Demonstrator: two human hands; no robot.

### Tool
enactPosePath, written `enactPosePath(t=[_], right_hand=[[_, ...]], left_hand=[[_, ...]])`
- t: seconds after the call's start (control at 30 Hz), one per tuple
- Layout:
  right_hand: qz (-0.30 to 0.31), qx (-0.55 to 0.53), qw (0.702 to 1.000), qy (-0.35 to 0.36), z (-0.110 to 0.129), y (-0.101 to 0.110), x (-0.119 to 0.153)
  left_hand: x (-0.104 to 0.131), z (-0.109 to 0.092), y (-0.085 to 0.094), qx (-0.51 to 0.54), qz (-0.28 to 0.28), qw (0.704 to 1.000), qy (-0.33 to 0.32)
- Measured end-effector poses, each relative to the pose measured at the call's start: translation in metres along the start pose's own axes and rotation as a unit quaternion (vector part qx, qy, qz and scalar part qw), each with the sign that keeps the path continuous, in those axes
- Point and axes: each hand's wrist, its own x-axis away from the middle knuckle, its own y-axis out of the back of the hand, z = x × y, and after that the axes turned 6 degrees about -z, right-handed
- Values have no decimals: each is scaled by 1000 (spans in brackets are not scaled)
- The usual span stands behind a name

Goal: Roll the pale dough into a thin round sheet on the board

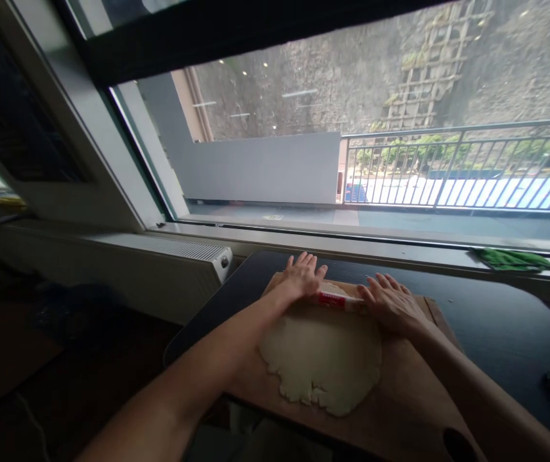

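Note:
A broad sheet of pale dough point(325, 359) with a ragged near edge lies on a wooden board point(404, 385). Across its far part rests a rolling pin point(332, 299) with a red and white label. My left hand point(303, 273) lies over the pin's left end, fingers stretched forward and spread. Over the right end is my right hand point(390, 298), palm down, its fingers also extended. Both palms press on the pin without wrapping round it. The pin's ends are hidden under the hands.
The board is on a dark table point(491, 321) beside a window. A green cloth point(513, 259) lies on the sill at the right. A white radiator point(183, 247) stands left of the table. A dark object, partly pixelated, sits at the right edge.

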Motion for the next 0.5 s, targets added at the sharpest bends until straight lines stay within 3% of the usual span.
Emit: enactPosePath(t=[0.07,0.23,0.3,0.43,0.5], right_hand=[[12,-3,1000,-4,-1,0,-1],[-34,-35,992,115,-2,-2,41],[-29,-22,993,112,-6,-3,32],[21,37,997,68,-11,-6,-10],[18,38,998,57,-10,-7,-8]], left_hand=[[-4,1,-1,3,7,1000,5],[42,10,-1,8,-28,991,-129],[38,8,-1,4,-37,993,-109],[-6,-1,-2,7,-23,1000,16],[-10,0,-2,10,-17,1000,20]])
